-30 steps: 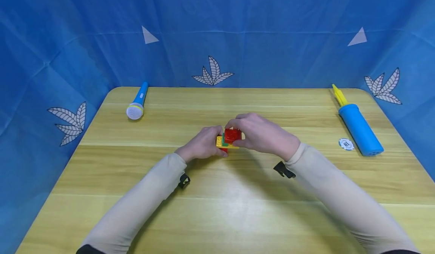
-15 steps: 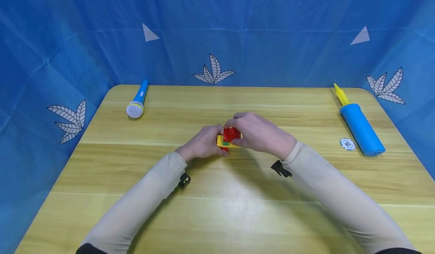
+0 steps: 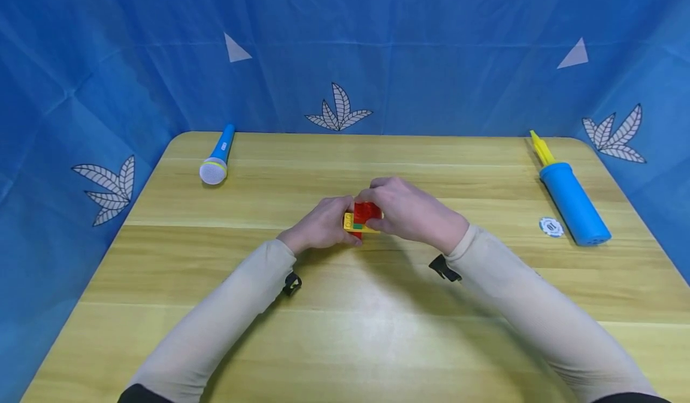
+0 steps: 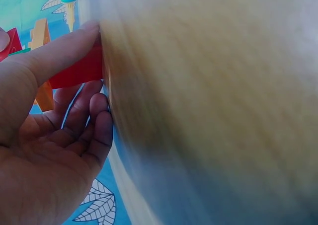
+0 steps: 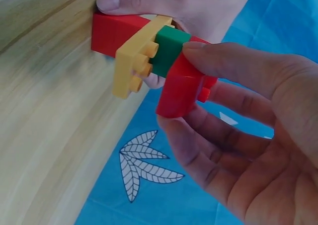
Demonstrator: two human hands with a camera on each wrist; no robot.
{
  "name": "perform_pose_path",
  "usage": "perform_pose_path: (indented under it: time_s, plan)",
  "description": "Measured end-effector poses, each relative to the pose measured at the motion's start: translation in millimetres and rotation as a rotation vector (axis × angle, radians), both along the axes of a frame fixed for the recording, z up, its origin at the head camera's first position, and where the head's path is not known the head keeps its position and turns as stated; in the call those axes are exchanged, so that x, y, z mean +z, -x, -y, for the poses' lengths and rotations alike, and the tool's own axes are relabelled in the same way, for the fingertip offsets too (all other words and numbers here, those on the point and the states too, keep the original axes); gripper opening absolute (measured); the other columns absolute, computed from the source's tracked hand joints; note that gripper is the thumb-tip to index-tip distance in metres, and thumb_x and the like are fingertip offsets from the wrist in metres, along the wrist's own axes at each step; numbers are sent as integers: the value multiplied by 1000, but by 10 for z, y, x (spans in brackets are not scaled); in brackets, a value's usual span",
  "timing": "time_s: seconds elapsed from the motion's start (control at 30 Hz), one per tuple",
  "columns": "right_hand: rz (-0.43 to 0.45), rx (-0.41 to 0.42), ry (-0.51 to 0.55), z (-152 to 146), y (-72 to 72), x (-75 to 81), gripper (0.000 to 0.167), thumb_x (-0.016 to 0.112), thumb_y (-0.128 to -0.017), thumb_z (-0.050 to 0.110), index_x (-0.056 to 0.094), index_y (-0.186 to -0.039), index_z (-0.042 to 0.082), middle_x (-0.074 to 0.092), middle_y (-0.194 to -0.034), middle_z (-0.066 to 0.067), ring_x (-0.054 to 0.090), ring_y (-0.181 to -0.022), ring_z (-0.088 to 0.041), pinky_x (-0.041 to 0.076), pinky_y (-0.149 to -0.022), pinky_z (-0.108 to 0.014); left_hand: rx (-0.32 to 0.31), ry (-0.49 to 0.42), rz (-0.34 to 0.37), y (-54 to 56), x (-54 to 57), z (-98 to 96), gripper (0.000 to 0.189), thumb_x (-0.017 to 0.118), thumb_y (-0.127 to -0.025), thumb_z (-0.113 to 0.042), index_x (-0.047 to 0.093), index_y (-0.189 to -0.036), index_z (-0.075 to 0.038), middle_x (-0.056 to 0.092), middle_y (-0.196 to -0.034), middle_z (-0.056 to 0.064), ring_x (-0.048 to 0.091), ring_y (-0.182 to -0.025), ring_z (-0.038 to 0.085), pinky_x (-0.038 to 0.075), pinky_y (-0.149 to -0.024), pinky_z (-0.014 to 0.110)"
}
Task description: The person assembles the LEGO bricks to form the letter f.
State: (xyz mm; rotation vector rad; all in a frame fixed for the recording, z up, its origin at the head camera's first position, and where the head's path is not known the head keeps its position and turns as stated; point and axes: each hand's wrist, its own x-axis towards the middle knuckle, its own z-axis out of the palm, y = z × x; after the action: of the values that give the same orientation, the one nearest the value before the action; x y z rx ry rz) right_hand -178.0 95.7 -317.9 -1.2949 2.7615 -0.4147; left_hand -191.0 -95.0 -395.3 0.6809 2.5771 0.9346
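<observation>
A small stack of toy building blocks stands mid-table between both hands. Its lowest part is a red block (image 5: pixel 112 34), touching the tabletop. Above that come a yellow studded block (image 5: pixel 126 68) and a green block (image 5: pixel 166 51). A second red block (image 5: pixel 180 88), with a slanted face, sits at the top against the green one. My left hand (image 3: pixel 321 224) holds the lower red block between thumb and fingers, as the left wrist view shows. My right hand (image 3: pixel 412 212) pinches the upper red block between thumb and fingertips. The head view hides most of the green block.
A toy microphone (image 3: pixel 217 157) lies at the back left of the wooden table (image 3: pixel 345 343). On the right lie a blue hand pump (image 3: pixel 575 204) with a yellow nozzle and a round white-and-blue chip (image 3: pixel 551 227). A blue cloth (image 3: pixel 431 50) hangs behind.
The upper red block has shifted slightly left over the green block, moved by my right hand, and less green shows. My left hand stays in place on the lower red block.
</observation>
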Motion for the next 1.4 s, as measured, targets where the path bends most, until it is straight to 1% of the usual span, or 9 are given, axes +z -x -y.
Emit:
perform_pose_path:
  time_s: [0.23, 0.43, 0.57, 0.87, 0.97, 1.07, 1.2, 1.3, 1.4]
  plan:
    - [-3, -8, 14, -7, -9, -32, 35, 83, -81, 9, 72, -113, 5, 65, -95, -7, 59, -81, -18, 54, -70, -27, 2, -5, 2, -2, -10, 3, 52, 90, -73, -17, 58, -114, -10, 63, -104, -2, 57, -92, 16, 47, -85, 30]
    - [-6, -12, 26, -16, -16, -41, 35, 83, -81, 8, 72, -114, 5, 65, -96, -6, 59, -81, -17, 53, -70, -26, -46, -21, 2, -2, 20, 39, 54, 87, -78, -26, 60, -123, -15, 64, -111, -7, 57, -97, 12, 45, -89, 30]
    - [-13, -15, 24, -31, -21, -42, 35, 82, -81, 8, 72, -113, 5, 66, -97, -6, 60, -81, -17, 53, -70, -27, -45, -14, -4, -16, 57, 66, 50, 83, -81, -33, 61, -123, -17, 64, -111, -9, 56, -93, 12, 47, -82, 28]
    - [-60, -25, 50, -90, -91, -23, 39, 82, -81, 10, 70, -117, 5, 64, -97, -7, 61, -80, -18, 54, -69, -28, -49, -40, -37, -50, 104, 77, 37, 82, -83, -31, 65, -112, -17, 64, -95, -9, 56, -80, 15, 48, -70, 29]
    - [-138, -14, 117, -155, -133, -25, 48, 84, -80, 14, 65, -123, 5, 64, -107, -7, 62, -88, -19, 54, -72, -32, -52, -68, -42, -54, 189, 89, 36, 81, -83, -32, 65, -112, -18, 64, -90, -7, 56, -75, 17, 46, -65, 31]
    - [-237, 35, 181, -232, -171, -54, 63, 87, -77, 22, 58, -131, 4, 60, -122, -10, 61, -104, -24, 53, -83, -38, -70, -102, -27, -49, 297, 95, 38, 80, -85, -33, 65, -116, -18, 65, -92, -7, 57, -74, 18, 47, -66, 33]
    - [-343, 92, 191, -303, -210, -117, 96, 91, -69, 37, 43, -144, 1, 48, -141, -14, 51, -124, -30, 46, -96, -45, -93, -121, 15, -41, 406, 104, 39, 78, -86, -37, 66, -117, -17, 67, -93, -7, 59, -74, 18, 48, -67, 33]
    - [-381, 87, 171, -324, -230, -157, 115, 92, -63, 45, 32, -150, 1, 41, -147, -15, 46, -128, -31, 46, -96, -48, -102, -138, 50, -38, 446, 100, 38, 76, -87, -40, 67, -114, -16, 67, -91, -4, 58, -74, 19, 48, -67, 33]
    - [-399, 65, 170, -325, -238, -171, 118, 90, -64, 50, 28, -152, 1, 40, -149, -16, 46, -127, -32, 47, -92, -48, -107, -161, 80, -43, 464, 82, 38, 74, -88, -43, 68, -113, -15, 65, -90, -1, 57, -78, 20, 47, -69, 33]
